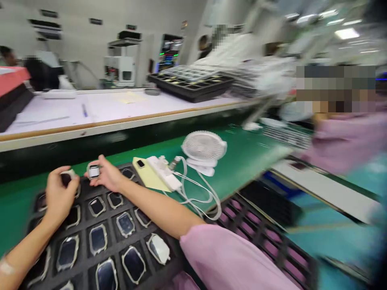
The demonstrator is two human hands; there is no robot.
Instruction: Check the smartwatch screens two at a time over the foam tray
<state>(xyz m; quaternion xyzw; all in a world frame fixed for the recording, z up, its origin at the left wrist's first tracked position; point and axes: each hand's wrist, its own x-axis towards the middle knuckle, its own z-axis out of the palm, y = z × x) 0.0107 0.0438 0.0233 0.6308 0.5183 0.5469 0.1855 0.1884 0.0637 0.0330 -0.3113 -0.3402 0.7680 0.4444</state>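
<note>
My left hand [62, 193] is closed around a watch case [68, 174] with a dark face, above the far left of a black foam tray [113, 231]. Between the fingers and thumb of my right hand [104, 173] is another watch case [94, 171], its pale square side toward me. Below both hands, the tray's compartments hold several silver-rimmed watch cases [98, 239] with dark glass. One watch case [159, 248] at the right reflects white light. Part of the tray's far edge is hidden by my hands and right forearm.
Right of the tray lie a yellow paper [151, 175], a white power strip [165, 173] with cables, and a small white fan [204, 146]. A raised shelf [115, 112] runs behind, bearing stacked trays [193, 86]. Another person [347, 137] in pink sits at the right.
</note>
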